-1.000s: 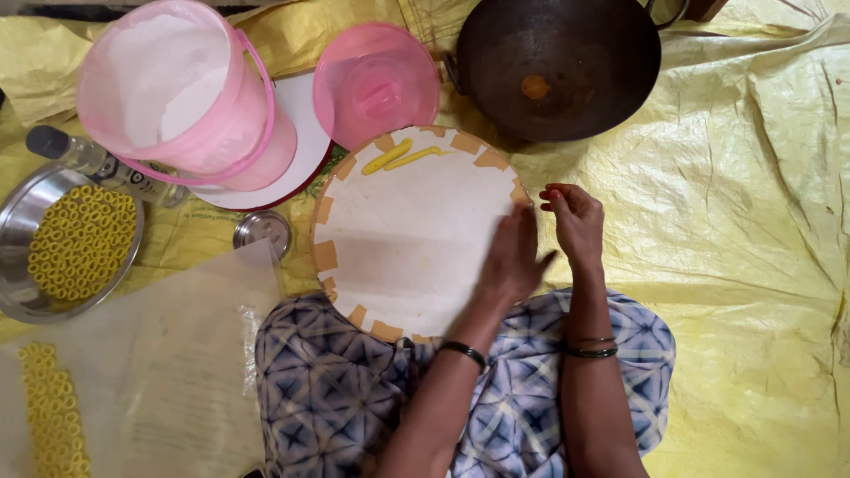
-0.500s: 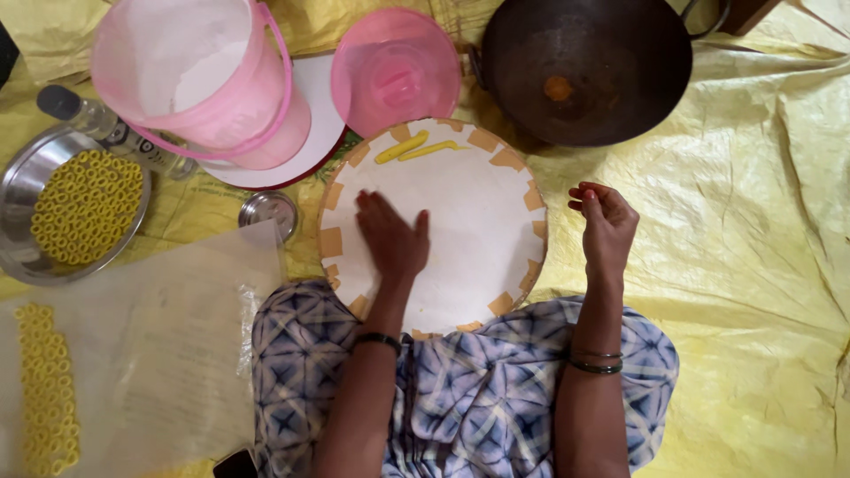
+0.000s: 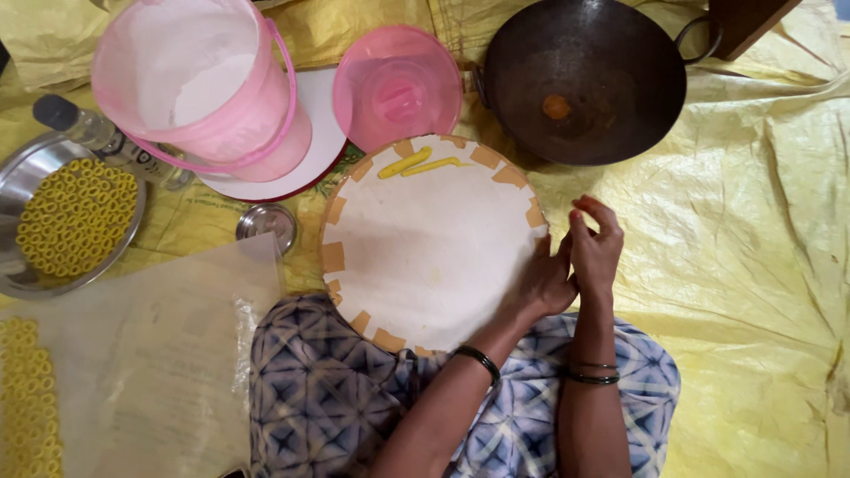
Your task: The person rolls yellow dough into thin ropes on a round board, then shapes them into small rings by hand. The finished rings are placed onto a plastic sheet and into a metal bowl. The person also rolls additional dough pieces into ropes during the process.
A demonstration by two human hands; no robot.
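A round board (image 3: 425, 257) covered in white paper, taped with brown strips round its rim, lies over my lap. Two yellow dough strips (image 3: 421, 165) lie near its far edge. My left hand (image 3: 538, 285) rests at the board's right edge, its fingertips tucked against my right hand and hidden. My right hand (image 3: 595, 248) hovers just off that edge with its fingers curled together; nothing shows in them. Both wrists wear dark bangles.
A dark iron wok (image 3: 584, 80) sits at the far right on the yellow sheet (image 3: 753, 221). A pink bucket of white flour (image 3: 199, 84) and its pink lid (image 3: 398, 88) stand far left. A steel bowl of yellow rings (image 3: 66, 217), a small steel lid (image 3: 266, 223) and a plastic sheet with more rings (image 3: 133, 354) lie left.
My left hand swept from the right side of the board to its left-centre, palm flat, and is now back at the right edge against my right hand. The right hand barely moved.
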